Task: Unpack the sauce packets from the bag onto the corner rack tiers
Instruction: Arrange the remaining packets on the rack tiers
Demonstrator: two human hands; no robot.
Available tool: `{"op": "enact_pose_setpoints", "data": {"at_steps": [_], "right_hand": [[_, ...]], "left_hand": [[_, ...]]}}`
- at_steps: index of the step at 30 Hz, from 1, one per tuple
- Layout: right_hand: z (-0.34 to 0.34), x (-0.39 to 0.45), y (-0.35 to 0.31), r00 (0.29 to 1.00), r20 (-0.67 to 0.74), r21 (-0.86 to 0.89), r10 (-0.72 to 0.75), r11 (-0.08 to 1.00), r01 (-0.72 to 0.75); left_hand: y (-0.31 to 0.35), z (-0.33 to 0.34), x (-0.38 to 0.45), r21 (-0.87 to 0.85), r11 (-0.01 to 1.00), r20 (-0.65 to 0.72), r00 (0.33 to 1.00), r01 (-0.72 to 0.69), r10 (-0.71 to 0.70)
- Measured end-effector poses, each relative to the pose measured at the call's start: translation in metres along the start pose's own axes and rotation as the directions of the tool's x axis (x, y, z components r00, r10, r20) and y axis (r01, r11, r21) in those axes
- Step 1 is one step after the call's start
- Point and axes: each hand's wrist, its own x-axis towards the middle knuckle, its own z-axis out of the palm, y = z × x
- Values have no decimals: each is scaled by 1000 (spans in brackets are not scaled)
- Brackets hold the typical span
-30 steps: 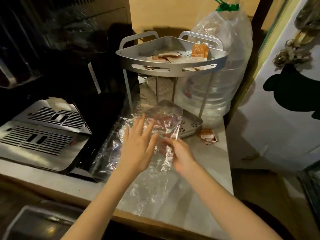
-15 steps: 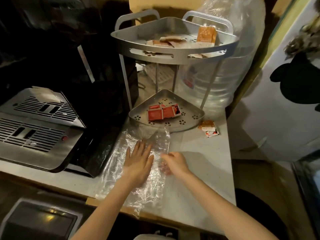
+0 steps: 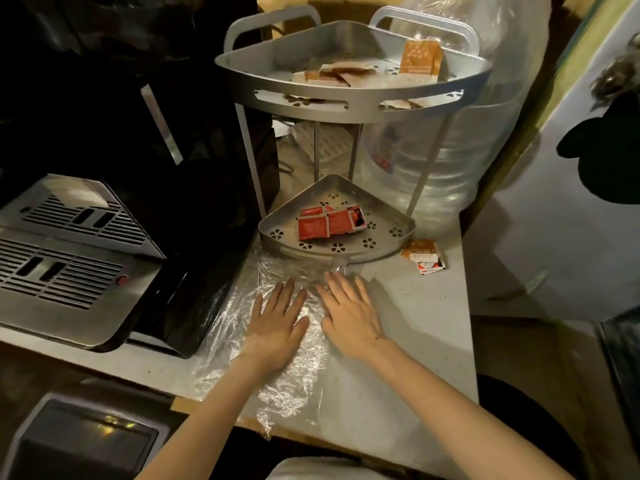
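On pale countertop (image 3: 408, 327): flattened bag (image 3: 242, 306).

Crinkled glossy clear plastic bag (image 3: 277, 375) on matt speckled counter (image 3: 415, 323); brushed metal rack (image 3: 353, 88).

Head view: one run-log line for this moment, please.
bag: flat on counter, looks empty | left hand, right hand: open, pressing bag | red packets: lower tier | packets: loose on counter

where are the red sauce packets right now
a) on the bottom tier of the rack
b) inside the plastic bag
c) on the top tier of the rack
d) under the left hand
a: the red sauce packets lie in a cluster on the bottom tier of the corner rack, while both hands press flat on the clear plastic bag in front of it.
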Motion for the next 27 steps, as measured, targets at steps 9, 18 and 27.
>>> {"op": "enact_pose_setpoints", "data": {"at_steps": [9,18,27], "right_hand": [[-10,7,21,976,216,408,-6,909,-85],[-47,-10,88,973,-65,404,221,897,-177],[-52,-21,154,731,-61,563,680,628,-537]], "left_hand": [[16,-39,14,77,996,207,976,46,-61],[106,-98,72,175,984,52,998,-43,34],[180,-50,126,-317,890,-62,943,-328,326]]}}
